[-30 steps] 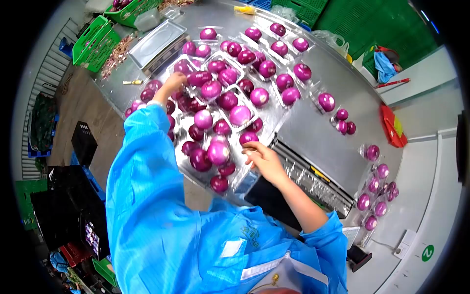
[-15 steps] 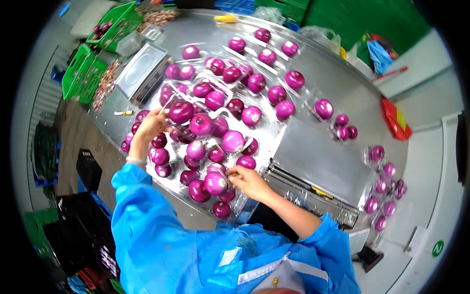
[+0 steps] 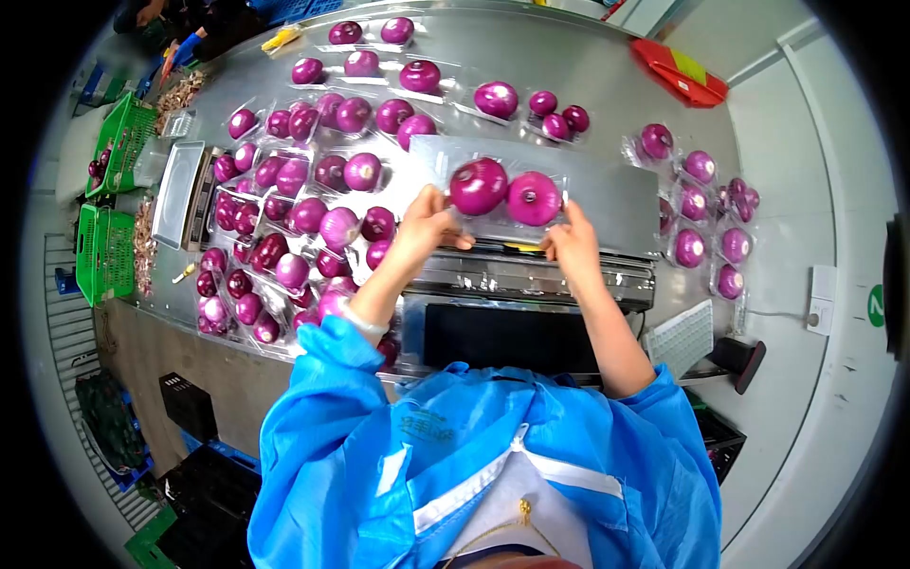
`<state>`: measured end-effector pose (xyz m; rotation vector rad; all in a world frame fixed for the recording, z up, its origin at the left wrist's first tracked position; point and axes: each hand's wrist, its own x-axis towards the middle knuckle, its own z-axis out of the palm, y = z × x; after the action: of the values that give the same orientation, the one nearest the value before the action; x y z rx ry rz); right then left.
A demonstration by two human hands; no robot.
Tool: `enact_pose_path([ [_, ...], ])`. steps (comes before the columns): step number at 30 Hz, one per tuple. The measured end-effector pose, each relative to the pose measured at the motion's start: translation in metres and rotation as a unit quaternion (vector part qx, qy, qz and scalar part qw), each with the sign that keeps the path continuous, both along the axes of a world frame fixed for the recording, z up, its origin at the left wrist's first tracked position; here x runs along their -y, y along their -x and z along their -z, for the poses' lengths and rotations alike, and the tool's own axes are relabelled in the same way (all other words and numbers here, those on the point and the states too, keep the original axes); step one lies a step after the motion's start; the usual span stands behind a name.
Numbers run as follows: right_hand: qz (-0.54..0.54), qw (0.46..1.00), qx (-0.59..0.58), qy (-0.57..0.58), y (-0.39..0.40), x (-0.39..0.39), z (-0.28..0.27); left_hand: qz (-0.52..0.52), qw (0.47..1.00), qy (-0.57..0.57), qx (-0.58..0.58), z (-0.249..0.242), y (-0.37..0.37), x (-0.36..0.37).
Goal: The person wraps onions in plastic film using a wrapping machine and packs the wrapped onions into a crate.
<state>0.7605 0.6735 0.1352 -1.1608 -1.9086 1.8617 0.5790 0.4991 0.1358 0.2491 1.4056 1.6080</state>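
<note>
A clear plastic tray (image 3: 500,224) holding two red onions, a left one (image 3: 478,186) and a right one (image 3: 534,198), is held between my hands. My left hand (image 3: 428,230) grips its left end with thumb and fingers. At the right end, my right hand (image 3: 574,247) has its fingers closed on the tray's edge. The tray overlaps the front of the flat metal plate (image 3: 616,204) on a machine. Just left of my left hand, many more red onions (image 3: 338,228) lie in clear trays on the metal table.
Rows of onions in trays (image 3: 419,76) spread across the far side of the metal table (image 3: 559,57). A scale (image 3: 178,194) stands at left, near green crates (image 3: 104,254). On the right are a white keyboard (image 3: 679,339) and stacked onion packs (image 3: 690,247). A person's blue glove (image 3: 187,47) shows at upper left.
My view has swung right. Both hands have moved from the onion pile to the machine's plate, now holding a tray of two onions between them.
</note>
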Motion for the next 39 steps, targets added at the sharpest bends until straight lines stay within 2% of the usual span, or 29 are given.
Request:
enact_pose_path([
  [2,0.026,1.0,0.007,0.01,-0.022,-0.03,0.004,0.043,0.985,0.078,-0.149,0.011,-0.023,-0.031],
  [3,0.027,1.0,0.007,0.001,-0.031,-0.04,0.011,0.08,0.958,0.136,-0.237,0.015,-0.032,-0.039],
  [4,0.028,1.0,0.007,-0.005,-0.041,-0.048,0.019,0.098,0.893,0.186,-0.397,0.035,-0.038,-0.043],
  [7,0.026,0.999,-0.035,0.021,-0.068,-0.065,0.018,0.133,0.887,0.185,-0.403,0.02,-0.051,-0.043],
  [8,0.038,0.997,-0.066,0.021,-0.077,-0.064,0.012,0.131,0.919,0.119,-0.353,0.03,-0.047,-0.035],
  [9,0.048,0.994,-0.099,0.02,-0.086,-0.063,0.008,0.164,0.925,0.162,-0.302,0.007,-0.045,-0.025],
  [10,0.036,0.997,-0.073,-0.02,-0.102,-0.066,0.006,0.095,0.905,0.105,-0.4,0.013,-0.045,-0.01],
  [11,0.051,0.989,-0.056,-0.128,-0.12,-0.068,0.016,0.062,0.897,0.153,-0.41,-0.001,-0.045,0.005],
  [12,0.063,0.977,0.008,-0.203,-0.141,-0.071,0.019,0.018,0.848,0.189,-0.496,-0.002,-0.04,0.022],
  [13,0.074,0.956,0.071,-0.276,-0.155,-0.072,0.021,0.004,0.815,0.249,-0.523,-0.007,-0.039,0.037],
  [15,0.043,0.916,0.171,-0.361,-0.171,-0.062,0.026,-0.03,0.779,0.272,-0.565,0.004,-0.047,0.053],
  [17,0.019,0.874,0.234,-0.424,-0.169,-0.05,0.036,0.02,0.784,0.274,-0.556,0.022,-0.069,0.046],
  [19,-0.009,0.861,0.234,-0.45,-0.154,-0.041,0.05,0.02,0.734,0.313,-0.603,0.044,-0.094,0.025],
  [20,-0.019,0.862,0.202,-0.465,-0.149,-0.041,0.056,0.026,0.779,0.276,-0.562,0.048,-0.093,0.02],
  [21,-0.029,0.895,0.166,-0.414,-0.152,-0.045,0.057,0.034,0.821,0.236,-0.519,0.051,-0.09,0.014],
  [23,-0.051,0.945,0.094,-0.308,-0.163,-0.06,0.053,0.086,0.94,0.166,-0.286,0.045,-0.071,0.021],
  [24,-0.073,0.991,0.027,-0.106,-0.175,-0.069,0.042,0.12,0.964,0.099,-0.216,0.025,-0.059,0.028],
  [25,-0.041,0.993,-0.025,0.112,-0.18,-0.069,0.011,0.153,0.977,0.031,-0.144,-0.001,-0.05,0.033],
  [27,-0.026,0.94,-0.212,0.267,-0.179,-0.07,-0.029,0.175,0.982,-0.001,-0.068,-0.059,-0.033,0.032],
  [29,-0.026,0.881,-0.376,0.286,-0.156,-0.077,-0.058,0.165,0.977,-0.133,0.039,-0.093,-0.006,0.025],
  [31,-0.031,0.813,-0.504,0.289,-0.122,-0.094,-0.07,0.123,0.936,-0.32,0.073,-0.093,0.016,-0.011],
  [33,0.049,0.862,-0.478,0.162,-0.074,-0.106,-0.069,-0.107,0.956,-0.272,-0.008,-0.106,-0.002,-0.067],
  [34,0.08,0.881,-0.451,0.114,-0.049,-0.115,-0.065,-0.112,0.952,-0.275,-0.076,-0.084,0.005,-0.09],
  [35,0.052,0.912,-0.405,0.03,-0.029,-0.132,-0.036,-0.116,0.942,-0.279,-0.144,-0.047,0.015,-0.107],
  [36,0.064,0.95,-0.299,-0.066,-0.012,-0.134,-0.02,-0.09,0.943,-0.158,-0.278,-0.011,0.025,-0.119],
  [37,0.047,0.975,-0.131,-0.176,0.002,-0.16,0.044,-0.063,0.913,-0.031,-0.402,0.022,0.031,-0.127],
  [38,0.012,0.972,-0.016,-0.236,0.008,-0.153,0.052,-0.024,0.909,0.028,-0.416,0.051,0.029,-0.13],
  [39,-0.03,0.971,0.046,-0.233,0.012,-0.145,0.052,0.013,0.9,0.088,-0.428,0.06,0.021,-0.131],
])
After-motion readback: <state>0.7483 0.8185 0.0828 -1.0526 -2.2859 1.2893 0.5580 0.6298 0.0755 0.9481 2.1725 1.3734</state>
